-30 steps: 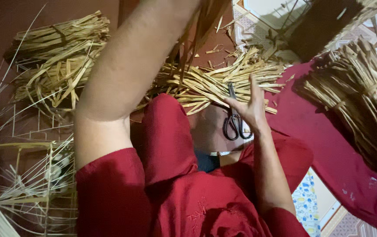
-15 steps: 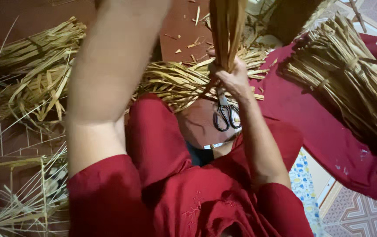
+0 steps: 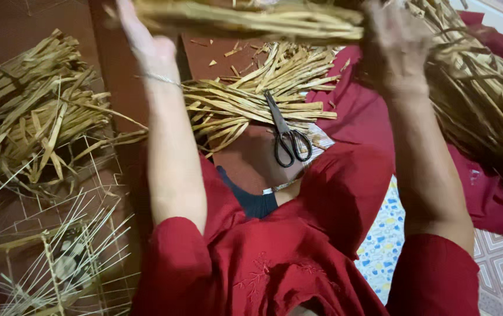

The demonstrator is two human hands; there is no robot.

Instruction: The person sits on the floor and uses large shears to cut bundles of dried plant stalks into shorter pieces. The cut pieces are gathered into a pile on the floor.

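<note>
Both my arms are raised in front of me, in red sleeves. My left hand point(image 3: 146, 44) and my right hand point(image 3: 397, 47) hold a long bundle of dry straw strips point(image 3: 251, 20) level across the top of the view, one hand near each end. Below it, black scissors point(image 3: 286, 137) lie on a loose pile of cut straw strips point(image 3: 245, 99) on the floor, touched by neither hand. My knees, in red cloth point(image 3: 345, 193), frame the scissors.
A tied heap of straw point(image 3: 35, 111) lies at the left. A larger sheaf point(image 3: 485, 99) rests on red cloth at the right. A half-woven frame of thin pale reeds point(image 3: 58, 257) sits at the lower left. Patterned tiles point(image 3: 497, 257) show at the lower right.
My right hand has let go of the scissors, which now lie on the straw pile. Both hands have risen and the bundle, held upright before, is now level between them.
</note>
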